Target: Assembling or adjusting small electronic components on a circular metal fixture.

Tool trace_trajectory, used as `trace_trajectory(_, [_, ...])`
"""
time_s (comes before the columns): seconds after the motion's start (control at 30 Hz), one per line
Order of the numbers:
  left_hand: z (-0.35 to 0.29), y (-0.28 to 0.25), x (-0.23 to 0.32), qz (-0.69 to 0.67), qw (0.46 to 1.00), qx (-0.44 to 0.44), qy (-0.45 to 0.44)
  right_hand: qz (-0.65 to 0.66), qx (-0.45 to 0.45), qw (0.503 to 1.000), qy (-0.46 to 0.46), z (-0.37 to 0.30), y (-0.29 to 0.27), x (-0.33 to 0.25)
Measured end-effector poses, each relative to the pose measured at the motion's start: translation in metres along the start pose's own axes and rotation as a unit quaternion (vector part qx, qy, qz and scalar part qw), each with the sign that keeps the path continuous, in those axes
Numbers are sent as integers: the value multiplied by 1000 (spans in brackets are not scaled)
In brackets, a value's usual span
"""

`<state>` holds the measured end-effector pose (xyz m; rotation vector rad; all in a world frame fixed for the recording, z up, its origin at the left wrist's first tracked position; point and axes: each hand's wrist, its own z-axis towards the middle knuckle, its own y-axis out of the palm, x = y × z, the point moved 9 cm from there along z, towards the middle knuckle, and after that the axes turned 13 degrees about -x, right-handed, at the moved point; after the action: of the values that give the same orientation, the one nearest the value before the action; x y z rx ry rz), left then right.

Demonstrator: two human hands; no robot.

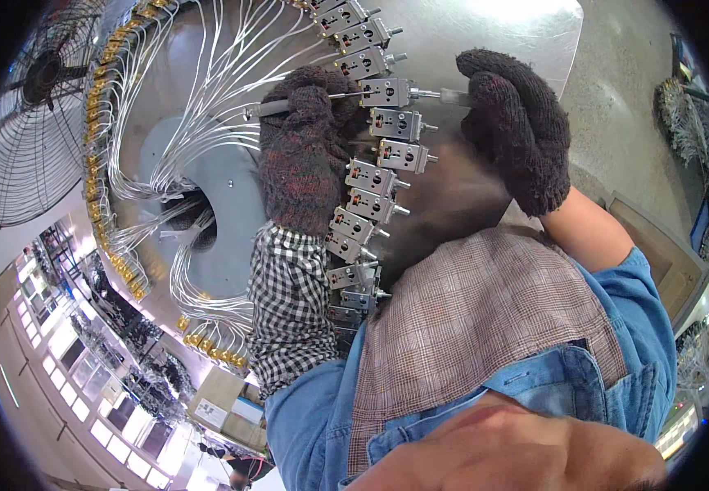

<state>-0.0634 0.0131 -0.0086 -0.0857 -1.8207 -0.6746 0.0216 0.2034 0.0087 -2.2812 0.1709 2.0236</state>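
A dark knitted glove covers my left hand. Its fingers are closed round a slim tool with a grey handle, whose thin metal shaft reaches a small silver metal unit. Opposite, on the right, my gloved right hand is closed on a screwdriver with a clear handle. That screwdriver's shaft lines up with the threaded stem on the same unit; whether its tip touches, I cannot tell. Several similar units stand in a curved row along the round table's edge.
White wires fan over the round metal table from its central opening. Brass-coloured fittings line the far left rim. A caged fan stands at left. A shiny metal sheet lies at back right, a cardboard box at lower left.
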Motion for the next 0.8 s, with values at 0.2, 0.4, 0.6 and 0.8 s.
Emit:
trace_trajectory(0.2, [0,0,-1,-58,998,-20,8,-61,5,994,-86,2,0,-15])
trace_trajectory(0.4, [-2,-1,0,-82,996,0,32,-71,-28,996,-35,-1,0,-6])
trace_trajectory(0.6, [0,-1,2,-87,994,-36,50,-82,-30,990,-112,-5,-2,-7])
trace_trajectory(0.8, [-13,-7,11,43,999,-20,0,85,-17,996,-38,-33,-8,24])
